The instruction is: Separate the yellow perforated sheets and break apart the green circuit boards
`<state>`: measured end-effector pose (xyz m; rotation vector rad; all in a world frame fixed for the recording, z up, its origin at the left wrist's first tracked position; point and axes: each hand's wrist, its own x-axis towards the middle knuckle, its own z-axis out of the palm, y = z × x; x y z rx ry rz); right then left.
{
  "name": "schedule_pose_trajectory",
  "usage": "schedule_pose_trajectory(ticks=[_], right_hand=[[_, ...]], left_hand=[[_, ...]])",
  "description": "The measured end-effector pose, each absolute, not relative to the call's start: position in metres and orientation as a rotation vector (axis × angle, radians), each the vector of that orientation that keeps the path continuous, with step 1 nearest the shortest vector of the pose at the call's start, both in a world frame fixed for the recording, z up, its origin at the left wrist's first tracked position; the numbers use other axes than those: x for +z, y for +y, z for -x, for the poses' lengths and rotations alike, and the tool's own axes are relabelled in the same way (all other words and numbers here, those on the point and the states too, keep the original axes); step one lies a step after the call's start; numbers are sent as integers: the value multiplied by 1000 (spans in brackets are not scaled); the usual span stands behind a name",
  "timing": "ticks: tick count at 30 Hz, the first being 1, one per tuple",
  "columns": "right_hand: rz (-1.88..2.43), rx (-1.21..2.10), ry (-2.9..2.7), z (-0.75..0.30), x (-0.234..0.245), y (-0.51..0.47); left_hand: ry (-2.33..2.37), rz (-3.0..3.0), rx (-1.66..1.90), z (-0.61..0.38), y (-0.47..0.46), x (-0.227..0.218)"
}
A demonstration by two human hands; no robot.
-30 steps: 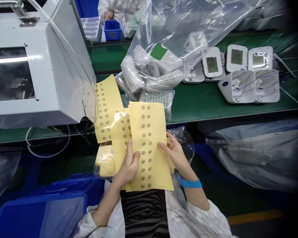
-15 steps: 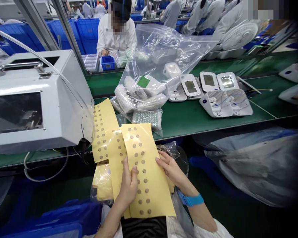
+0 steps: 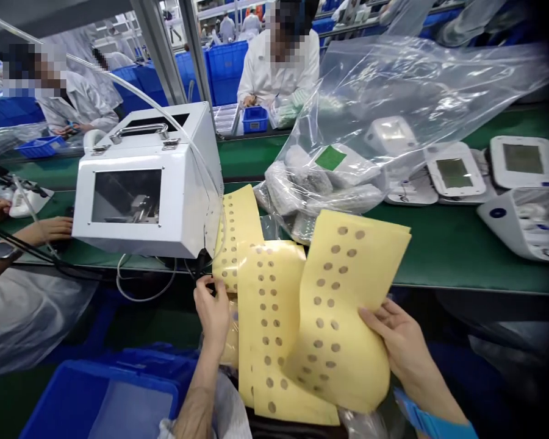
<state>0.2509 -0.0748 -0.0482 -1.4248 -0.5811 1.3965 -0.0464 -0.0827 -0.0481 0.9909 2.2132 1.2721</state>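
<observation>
A curled yellow sheet (image 3: 357, 292) with rows of small grey round stickers is in my right hand (image 3: 400, 338), its thumb on the face and the fingers behind. More such sheets (image 3: 251, 341) lie beneath it over my lap. Another dotted yellow sheet (image 3: 244, 213) rests at the bench edge beside the white machine. At that sheet's lower left corner, the fingers of my left hand (image 3: 213, 314) are closed in a pinch. Under the hand a plastic bag (image 3: 232, 335) with yellow material shows in part.
A white machine (image 3: 128, 189) with a window stands on the green bench (image 3: 439, 250). Behind the sheets lies a clear bag (image 3: 320, 177) of wrapped parts. White display housings (image 3: 455, 171) sit to the right. A blue bin (image 3: 55, 396) is low left; a co-worker's hand (image 3: 46, 231) is beyond.
The view has turned left. My right hand has lifted the top sheet away to the right, bending it. My left hand has left that stack and moved to the sheet by the machine.
</observation>
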Motion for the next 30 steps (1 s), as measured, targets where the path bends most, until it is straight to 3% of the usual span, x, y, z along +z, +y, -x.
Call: schedule_pose_trajectory(ticks=[5,10,15,30], right_hand=[[1395,1567,-717,-228,-51,-68],[1411,1682,-870,-214,-59,-68],[1366,1848,-846,-203,-56,-66],[1602,1409,-648,-273,-49,-80]], left_hand=[[2182,-902,1271,53,-87,-66],[1715,-503,1472,55,-83,-79],[1602,-420,1527,51,-78,-78],[1565,-397,1503,12,-59,-71]])
